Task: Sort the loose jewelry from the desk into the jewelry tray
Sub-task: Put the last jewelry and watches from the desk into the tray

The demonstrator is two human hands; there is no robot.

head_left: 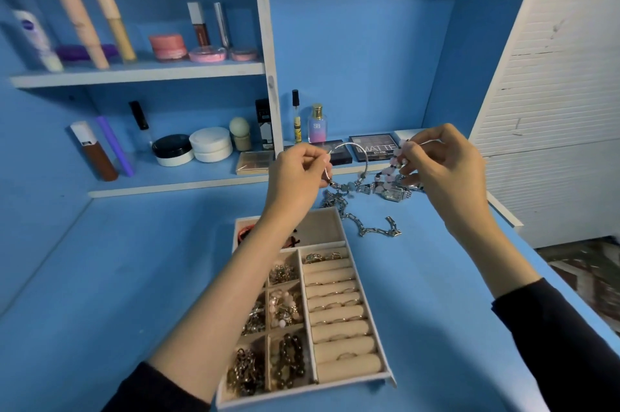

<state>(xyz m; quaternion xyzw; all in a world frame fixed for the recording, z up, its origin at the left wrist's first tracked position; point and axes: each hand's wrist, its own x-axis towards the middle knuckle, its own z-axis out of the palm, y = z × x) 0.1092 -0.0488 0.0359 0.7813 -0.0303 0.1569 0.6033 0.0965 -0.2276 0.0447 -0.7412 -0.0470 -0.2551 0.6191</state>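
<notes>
beige jewelry tray (355,381), rings in rolls, beads in compartments

Matt, smooth blue-painted desk (134,277); beige, velvety cloth-lined jewelry tray (335,374) with soft padded ring rolls (342,327); shiny silver metal chain necklace (369,227) far right; thin polished silver wire bangle (352,148); glossy pink beads (391,170).

Open blue worktop (117,277) lies left and right of my jewelry tray (386,376); a chain (369,230) and watch (394,194) crowd its far side.
</notes>
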